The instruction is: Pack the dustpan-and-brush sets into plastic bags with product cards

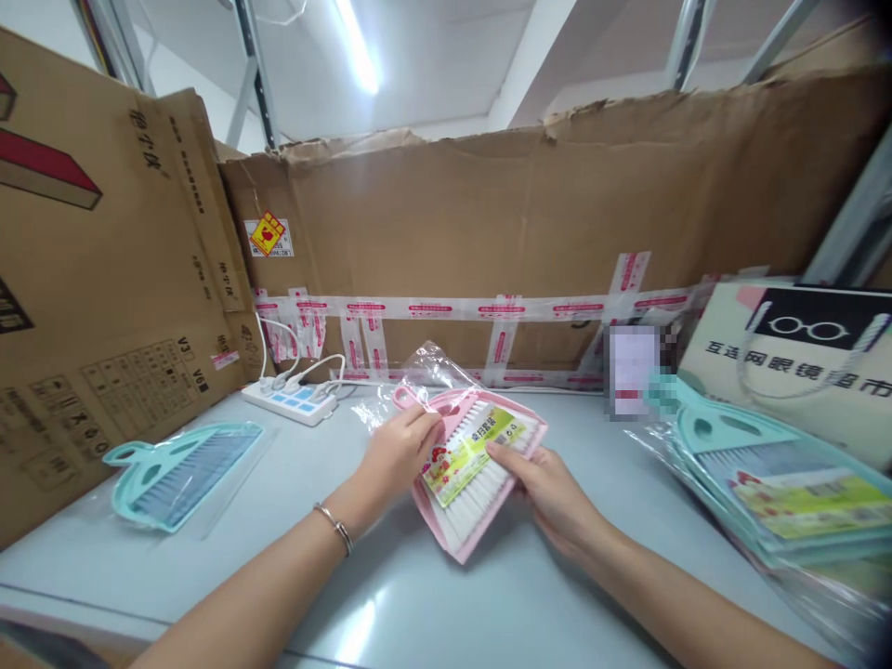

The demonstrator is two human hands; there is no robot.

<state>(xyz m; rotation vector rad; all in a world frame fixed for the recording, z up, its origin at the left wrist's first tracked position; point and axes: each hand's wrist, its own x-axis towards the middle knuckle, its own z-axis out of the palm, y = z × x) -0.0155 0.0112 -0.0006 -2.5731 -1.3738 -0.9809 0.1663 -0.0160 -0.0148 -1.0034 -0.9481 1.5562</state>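
Note:
Both my hands hold a pink dustpan and brush set [464,520] tilted above the grey table. White bristles and a green and yellow label card [468,453] face me. Clear plastic wrapping [433,364] sticks up past the set's handle end. My left hand [400,448], with a silver bracelet at its wrist, is closed on the handle side, fingers pinched at the pink plastic and wrapping. My right hand [547,492] grips the lower right edge, thumb on the label's corner; its other fingers are hidden behind the set.
A turquoise dustpan set [185,474] in plastic lies at left. More wrapped turquoise sets [787,474] are stacked at right, before a paper bag [787,321]. A white power strip [289,401] with plugs stands at the back. Cardboard [446,214] walls the rear and left.

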